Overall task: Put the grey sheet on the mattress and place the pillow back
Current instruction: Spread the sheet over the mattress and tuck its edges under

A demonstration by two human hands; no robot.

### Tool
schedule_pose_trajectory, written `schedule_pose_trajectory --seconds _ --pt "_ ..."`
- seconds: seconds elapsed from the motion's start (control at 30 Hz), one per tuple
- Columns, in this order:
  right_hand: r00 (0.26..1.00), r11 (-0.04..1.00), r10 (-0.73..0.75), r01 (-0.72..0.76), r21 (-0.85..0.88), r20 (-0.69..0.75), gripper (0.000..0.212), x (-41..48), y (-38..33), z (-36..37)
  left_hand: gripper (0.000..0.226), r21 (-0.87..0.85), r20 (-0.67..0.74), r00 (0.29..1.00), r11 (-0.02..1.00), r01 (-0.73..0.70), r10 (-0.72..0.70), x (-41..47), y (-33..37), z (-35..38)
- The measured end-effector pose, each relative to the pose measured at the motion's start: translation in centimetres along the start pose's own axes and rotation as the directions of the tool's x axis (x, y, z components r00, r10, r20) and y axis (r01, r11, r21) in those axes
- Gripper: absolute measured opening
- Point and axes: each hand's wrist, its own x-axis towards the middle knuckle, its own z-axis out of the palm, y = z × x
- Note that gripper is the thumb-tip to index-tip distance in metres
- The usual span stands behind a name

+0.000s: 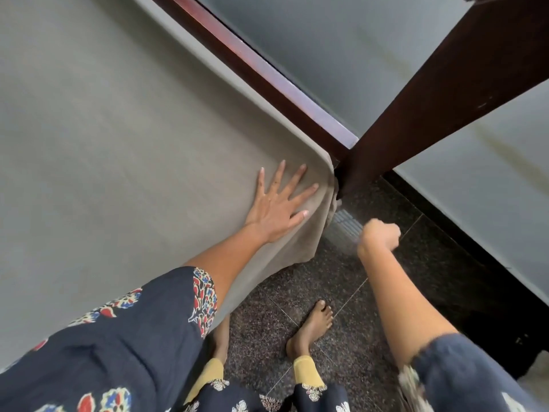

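Note:
The grey sheet [118,129] lies smooth across the mattress and hangs over its near corner toward the floor. My left hand [280,203] lies flat with spread fingers on the sheet, just inside that corner. My right hand [378,236] is off the bed to the right, above the floor, with its fingers curled into a fist; it is blurred and nothing shows in it. No pillow is in view.
A dark wooden bed frame rail [267,72] runs along the far side of the mattress and meets a dark wooden post [416,114] at the corner. Grey walls [326,40] stand behind. My bare feet [312,328] are on the dark speckled tile floor [297,292].

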Motion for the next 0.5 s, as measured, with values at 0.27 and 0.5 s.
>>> schedule_pose_trajectory --seconds 0.27,0.5 --pt "0.799 0.974 -0.224 0.210 0.090 0.559 0.020 -2.9 -1.8 3.6 0.067 -0.005 0.038 0.999 1.000 0.015 -0.014 0.6 0.2 0.1" --pt "0.771 0.849 -0.417 0.519 -0.096 0.481 0.018 -1.9 -2.9 4.5 0.076 -0.010 0.060 0.997 0.999 0.047 -0.047 0.9 0.7 -0.4"
